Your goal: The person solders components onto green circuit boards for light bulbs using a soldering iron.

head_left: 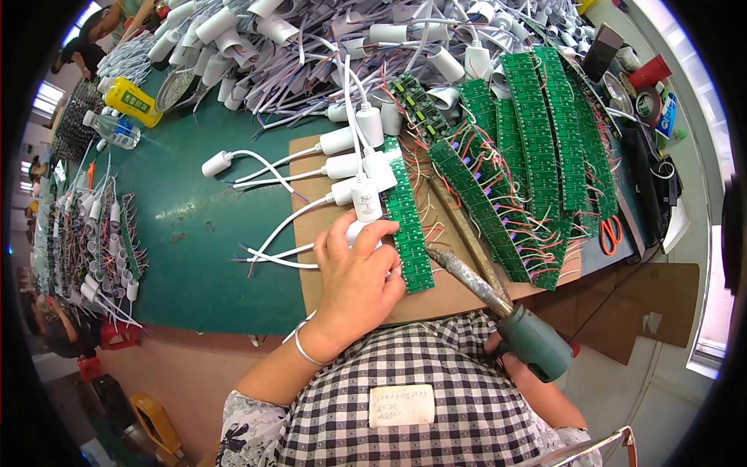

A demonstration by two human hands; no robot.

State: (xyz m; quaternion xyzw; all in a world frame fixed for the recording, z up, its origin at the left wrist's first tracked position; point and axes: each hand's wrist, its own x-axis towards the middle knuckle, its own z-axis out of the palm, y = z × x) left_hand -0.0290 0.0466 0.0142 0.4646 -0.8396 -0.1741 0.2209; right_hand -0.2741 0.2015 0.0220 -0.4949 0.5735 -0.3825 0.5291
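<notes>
My left hand, with a silver bangle at the wrist, bends its fingers over a white lamp holder at the left edge of a green circuit board strip. Most of that holder is hidden under the hand. Several more white lamp holders with white cables lie along the same edge, and another rests on top. Largely hidden behind the dark green handle of a soldering iron, my right hand grips it. The iron's tip is at the strip's right edge; contact cannot be told.
A brown board lies under the strip on the green table. Wired circuit strips are piled at right, beside red-handled scissors. Lamp holders heap at the back. A yellow bottle and clear bottle stand far left.
</notes>
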